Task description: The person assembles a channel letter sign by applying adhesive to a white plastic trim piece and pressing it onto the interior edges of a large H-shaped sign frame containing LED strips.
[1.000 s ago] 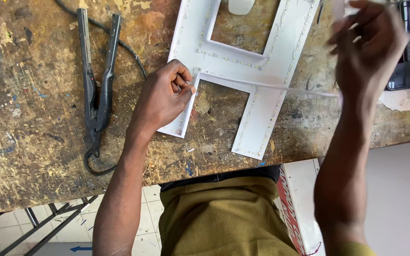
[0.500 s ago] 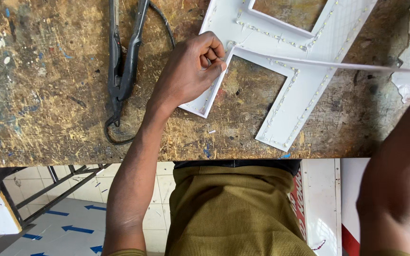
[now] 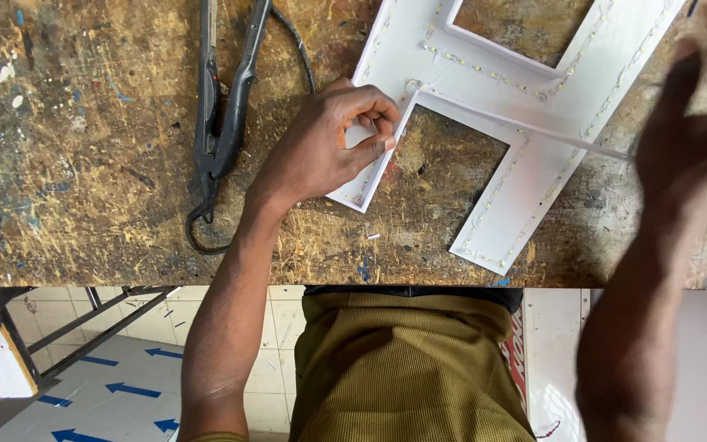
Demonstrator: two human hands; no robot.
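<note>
A large white letter-shaped panel point(image 3: 525, 74) lies flat on the scarred wooden workbench point(image 3: 83, 164). Rows of small lights run along its surface. My left hand point(image 3: 329, 147) pinches the inner edge of the panel's left leg, fingers closed on the rim. A thin white strip point(image 3: 533, 127) runs from that pinch rightward across the gap to my right hand point(image 3: 689, 139). My right hand is raised and blurred at the right edge, holding the strip's far end.
Black long-handled pliers point(image 3: 222, 106) with a dark cable lie to the left of the panel. The bench's front edge point(image 3: 124, 282) runs across the middle of the view. Below it are tiled floor, a metal frame point(image 3: 92, 327) and sheets with blue arrows point(image 3: 116, 385).
The view has shifted a little. My left hand keeps its pinch on the panel's edge. My right hand has come back into view at the right, lower than one second ago.
</note>
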